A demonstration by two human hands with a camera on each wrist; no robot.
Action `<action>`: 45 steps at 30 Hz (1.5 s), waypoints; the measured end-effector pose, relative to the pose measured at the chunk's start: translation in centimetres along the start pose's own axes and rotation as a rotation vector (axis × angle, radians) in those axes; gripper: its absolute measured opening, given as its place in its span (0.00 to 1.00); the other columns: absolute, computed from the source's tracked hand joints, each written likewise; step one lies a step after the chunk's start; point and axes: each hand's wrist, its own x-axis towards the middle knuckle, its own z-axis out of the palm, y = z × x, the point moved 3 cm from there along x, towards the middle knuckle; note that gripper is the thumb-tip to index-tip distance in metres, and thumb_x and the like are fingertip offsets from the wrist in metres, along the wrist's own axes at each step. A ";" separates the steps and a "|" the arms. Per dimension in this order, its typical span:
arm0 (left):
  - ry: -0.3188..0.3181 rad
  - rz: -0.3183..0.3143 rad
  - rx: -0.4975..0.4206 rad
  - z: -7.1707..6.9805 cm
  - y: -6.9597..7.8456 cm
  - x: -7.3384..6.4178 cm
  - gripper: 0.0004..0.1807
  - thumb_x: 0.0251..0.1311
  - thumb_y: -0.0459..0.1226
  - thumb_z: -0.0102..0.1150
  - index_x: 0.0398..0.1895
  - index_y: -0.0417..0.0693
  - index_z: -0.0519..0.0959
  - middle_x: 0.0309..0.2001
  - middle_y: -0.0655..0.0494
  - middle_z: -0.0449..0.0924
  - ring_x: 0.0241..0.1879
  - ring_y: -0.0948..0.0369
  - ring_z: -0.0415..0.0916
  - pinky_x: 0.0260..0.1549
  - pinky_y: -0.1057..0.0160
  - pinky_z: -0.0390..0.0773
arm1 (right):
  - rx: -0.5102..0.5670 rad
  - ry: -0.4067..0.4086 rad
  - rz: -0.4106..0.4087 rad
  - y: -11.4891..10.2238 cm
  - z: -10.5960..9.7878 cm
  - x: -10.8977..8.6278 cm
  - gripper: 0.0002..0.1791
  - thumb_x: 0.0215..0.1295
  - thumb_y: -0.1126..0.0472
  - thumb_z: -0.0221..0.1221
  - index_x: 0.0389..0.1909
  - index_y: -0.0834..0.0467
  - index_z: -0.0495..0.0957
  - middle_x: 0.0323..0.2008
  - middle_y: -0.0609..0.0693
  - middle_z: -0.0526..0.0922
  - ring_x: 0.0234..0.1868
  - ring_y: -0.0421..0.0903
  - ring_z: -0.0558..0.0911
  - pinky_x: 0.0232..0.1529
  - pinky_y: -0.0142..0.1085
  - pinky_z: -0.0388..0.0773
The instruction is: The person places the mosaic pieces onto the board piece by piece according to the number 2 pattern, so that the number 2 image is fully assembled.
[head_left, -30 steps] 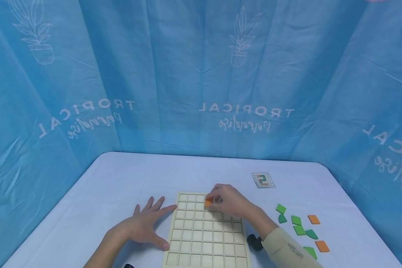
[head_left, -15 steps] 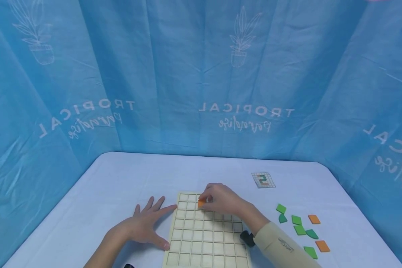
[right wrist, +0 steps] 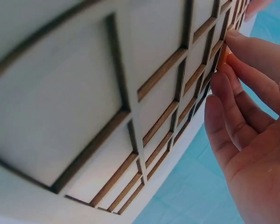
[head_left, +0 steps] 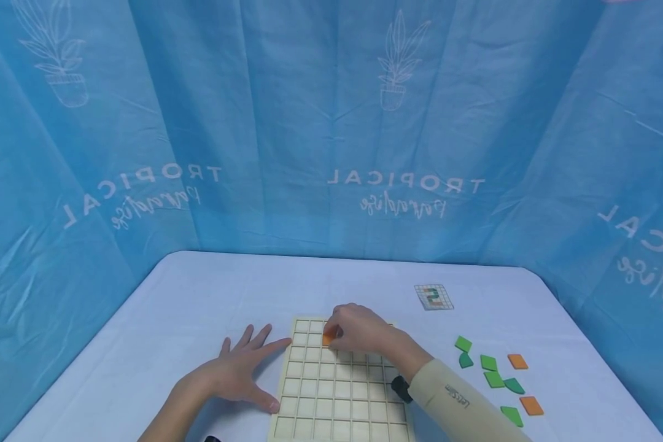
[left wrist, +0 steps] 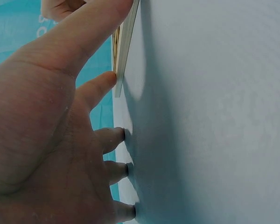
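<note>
A pale wooden grid board (head_left: 325, 389) lies on the white table, its cells divided by raised ridges. My right hand (head_left: 360, 331) pinches an orange square tile (head_left: 327, 339) between thumb and finger at a cell near the board's far edge. In the right wrist view, a sliver of the orange tile (right wrist: 223, 57) shows between the fingertips. Whether it sits fully inside the cell cannot be told. My left hand (head_left: 236, 372) is spread flat at the board's left side, thumb and index finger touching the edge; its other fingertips rest on the cloth in the left wrist view.
Right of the board lie several loose tiles: green squares (head_left: 494, 379), dark green quarter-rounds (head_left: 514, 385) and orange squares (head_left: 531, 406). A small card (head_left: 433, 297) with a coloured grid pattern lies behind them. Blue curtain (head_left: 331, 135) surrounds the table's far side.
My right hand has moved left across the board's far rows with the orange tile, then slightly lower onto a cell. The left hand has stayed in place.
</note>
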 end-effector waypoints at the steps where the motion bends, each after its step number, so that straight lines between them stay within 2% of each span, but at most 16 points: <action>1: 0.001 0.001 0.000 0.0 0.0 0.0 0.60 0.28 0.69 0.71 0.72 0.72 0.59 0.76 0.44 0.42 0.72 0.38 0.28 0.57 0.25 0.30 | 0.002 -0.002 0.000 0.0 0.0 0.0 0.12 0.55 0.58 0.69 0.41 0.51 0.87 0.33 0.37 0.77 0.32 0.32 0.76 0.35 0.29 0.76; 16: 0.016 0.022 0.002 0.1 -0.2 -0.1 0.60 0.28 0.68 0.71 0.73 0.71 0.59 0.76 0.44 0.41 0.72 0.37 0.28 0.56 0.25 0.31 | -0.026 -0.005 -0.017 0.0 0.0 -0.2 0.11 0.57 0.57 0.68 0.42 0.50 0.86 0.34 0.38 0.78 0.33 0.32 0.76 0.35 0.29 0.76; 24: 0.027 0.039 -0.003 0.2 -0.3 0.1 0.59 0.29 0.68 0.71 0.73 0.72 0.59 0.76 0.44 0.41 0.72 0.37 0.27 0.56 0.24 0.31 | -0.049 -0.009 -0.035 0.4 -1.2 -0.9 0.12 0.58 0.57 0.67 0.44 0.50 0.86 0.37 0.37 0.82 0.34 0.30 0.77 0.37 0.29 0.76; 32: 0.031 0.056 -0.004 0.0 -0.2 -0.2 0.59 0.30 0.68 0.71 0.73 0.71 0.58 0.76 0.44 0.40 0.72 0.38 0.27 0.56 0.25 0.30 | -0.034 0.018 -0.015 1.8 -2.3 -2.5 0.11 0.60 0.58 0.65 0.43 0.51 0.87 0.37 0.37 0.83 0.34 0.31 0.77 0.38 0.32 0.77; 45: 0.024 0.060 -0.002 0.1 -0.4 -0.1 0.59 0.30 0.68 0.71 0.73 0.71 0.57 0.76 0.46 0.39 0.72 0.38 0.26 0.57 0.26 0.29 | -0.031 0.076 0.025 5.0 -3.6 -6.6 0.11 0.59 0.59 0.65 0.43 0.52 0.86 0.38 0.40 0.83 0.35 0.34 0.79 0.35 0.32 0.77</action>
